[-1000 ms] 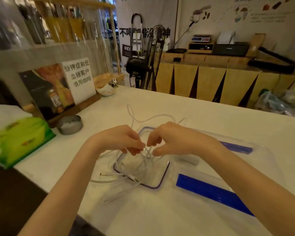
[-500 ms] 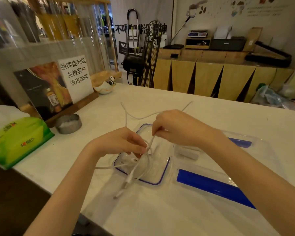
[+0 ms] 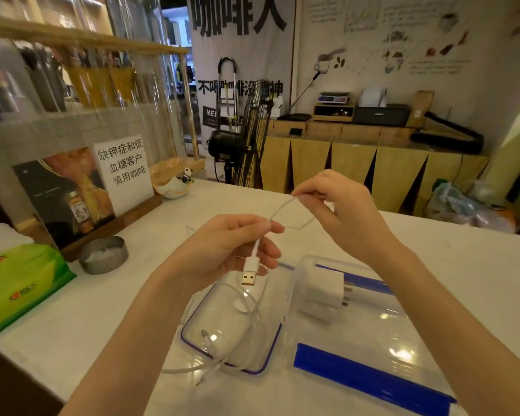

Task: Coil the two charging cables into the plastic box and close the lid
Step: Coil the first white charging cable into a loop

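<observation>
The left hand (image 3: 228,250) pinches a white charging cable (image 3: 254,252) just behind its USB plug (image 3: 249,276), which hangs down above the plastic box (image 3: 231,331). The right hand (image 3: 339,211) is raised higher and pinches the same cable further along, so a short length runs between the two hands. A second white cable (image 3: 249,313) lies partly in the open box, and its ends trail over the near rim onto the white table (image 3: 102,310). The clear lid (image 3: 373,346) with blue clips lies just right of the box, and a white charger block (image 3: 324,295) rests on it. At the left stand a green tissue pack (image 3: 21,283) and a sign (image 3: 122,166) reading "缺钾症和低血糖客户慎用咖啡". The table's far side is bare.
</observation>
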`<state>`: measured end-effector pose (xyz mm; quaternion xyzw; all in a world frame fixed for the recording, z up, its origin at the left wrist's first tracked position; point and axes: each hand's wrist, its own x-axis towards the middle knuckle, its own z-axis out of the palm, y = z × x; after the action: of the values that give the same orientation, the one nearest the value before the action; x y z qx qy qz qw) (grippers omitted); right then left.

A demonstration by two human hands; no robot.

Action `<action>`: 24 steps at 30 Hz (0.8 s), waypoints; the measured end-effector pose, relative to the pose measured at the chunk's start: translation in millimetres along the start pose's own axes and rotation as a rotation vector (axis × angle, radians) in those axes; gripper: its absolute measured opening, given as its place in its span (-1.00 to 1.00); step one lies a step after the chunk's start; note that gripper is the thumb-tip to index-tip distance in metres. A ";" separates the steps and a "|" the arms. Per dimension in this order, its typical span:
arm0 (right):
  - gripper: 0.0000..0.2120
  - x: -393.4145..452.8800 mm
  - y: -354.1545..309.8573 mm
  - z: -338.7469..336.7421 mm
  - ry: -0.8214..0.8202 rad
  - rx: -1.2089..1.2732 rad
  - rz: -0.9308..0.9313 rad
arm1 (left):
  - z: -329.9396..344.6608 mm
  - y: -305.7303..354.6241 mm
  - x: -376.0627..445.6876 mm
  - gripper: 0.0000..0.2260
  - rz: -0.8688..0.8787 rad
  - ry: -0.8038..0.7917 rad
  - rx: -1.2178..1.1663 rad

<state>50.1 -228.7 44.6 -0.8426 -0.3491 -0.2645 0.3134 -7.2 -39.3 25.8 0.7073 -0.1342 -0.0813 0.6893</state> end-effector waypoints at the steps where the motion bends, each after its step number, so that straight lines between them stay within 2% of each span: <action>1: -0.85 0.3 3.3 -2.2 0.039 0.009 0.013 | 4.1 4.4 2.3 -0.79 0.007 -0.030 -0.084; 5: -0.87 -1.7 13.6 -13.1 0.182 0.076 0.066 | 23.0 21.8 12.4 -0.78 0.058 -0.224 -0.331; 8: -0.89 -9.2 19.1 -21.1 0.196 0.179 0.151 | 39.7 29.7 25.8 -0.79 0.090 -0.193 -0.414; 11: -0.90 -18.1 24.0 -25.9 0.123 0.318 0.258 | 53.0 35.2 38.3 -0.77 0.103 -0.194 -0.484; 15: -0.79 -27.0 27.5 -31.0 0.038 0.413 0.332 | 61.9 40.5 45.9 -0.79 0.100 -0.333 -0.490; 18: -0.78 -28.7 29.9 -35.6 0.025 0.364 0.307 | 67.1 43.7 49.7 -0.85 0.050 -0.439 -0.508; 21: -0.78 -27.5 30.7 -38.2 0.046 0.341 0.314 | 69.8 46.7 51.4 -0.76 0.079 -0.403 -0.380; 24: -0.69 -27.8 24.8 -36.1 0.027 0.391 0.311 | 70.6 51.2 49.9 -0.66 0.190 -0.330 -0.288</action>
<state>43.5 -280.0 41.6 -0.8057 -0.2557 -0.1519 0.5122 15.1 -122.4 77.8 0.5629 -0.2979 -0.1491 0.7564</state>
